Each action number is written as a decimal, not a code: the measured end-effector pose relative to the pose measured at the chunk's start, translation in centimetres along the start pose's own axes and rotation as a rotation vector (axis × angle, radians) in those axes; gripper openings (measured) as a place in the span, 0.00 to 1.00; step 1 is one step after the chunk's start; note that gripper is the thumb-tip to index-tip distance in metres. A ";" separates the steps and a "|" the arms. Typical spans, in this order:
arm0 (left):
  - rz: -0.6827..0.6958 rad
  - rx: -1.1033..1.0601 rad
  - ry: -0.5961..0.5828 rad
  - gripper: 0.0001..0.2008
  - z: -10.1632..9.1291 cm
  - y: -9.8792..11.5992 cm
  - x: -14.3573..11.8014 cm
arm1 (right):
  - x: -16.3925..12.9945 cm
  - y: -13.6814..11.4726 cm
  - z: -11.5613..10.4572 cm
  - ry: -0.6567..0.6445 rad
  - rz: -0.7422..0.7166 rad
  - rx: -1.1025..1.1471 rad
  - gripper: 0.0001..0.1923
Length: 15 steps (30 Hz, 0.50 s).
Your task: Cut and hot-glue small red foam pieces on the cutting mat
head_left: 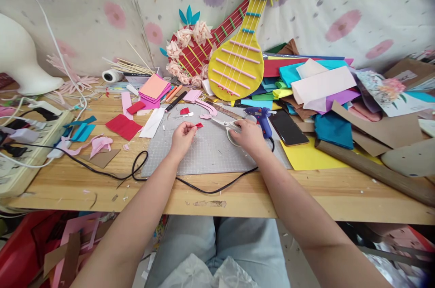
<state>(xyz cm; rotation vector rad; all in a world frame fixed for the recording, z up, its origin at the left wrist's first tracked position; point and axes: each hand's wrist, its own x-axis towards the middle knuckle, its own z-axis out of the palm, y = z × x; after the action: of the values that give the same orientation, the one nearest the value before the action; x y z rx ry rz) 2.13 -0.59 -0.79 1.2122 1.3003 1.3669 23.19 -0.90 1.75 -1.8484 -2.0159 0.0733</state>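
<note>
Red scrap (199, 125): a small piece of red paper, pinched at the fingertips of the left hand (182, 137) just above the grey cutting mat (207, 154).
Left grip: fingers curled closed, thumb and forefinger tight on the scrap.
Right hand (249, 136): resting on the mat's far right part, fingers folded over the handles of the scissors (226, 123), whose blades point left toward the scrap.
Glue gun (260, 118): blue, just beyond the right hand.
Phone (287, 127): dark, beside the glue gun.
Bench (306, 195): wooden, carrying the mat.
</note>
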 end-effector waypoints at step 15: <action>0.012 0.052 -0.089 0.07 0.7 0.6 -0.6 | -0.8 -2.4 0.9 -0.097 -0.306 0.334 0.13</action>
<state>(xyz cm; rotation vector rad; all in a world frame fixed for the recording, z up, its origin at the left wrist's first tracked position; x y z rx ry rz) 2.89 -1.10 -0.25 1.3035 1.2743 1.2797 20.65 -1.77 1.42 -1.3448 -2.1722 0.3935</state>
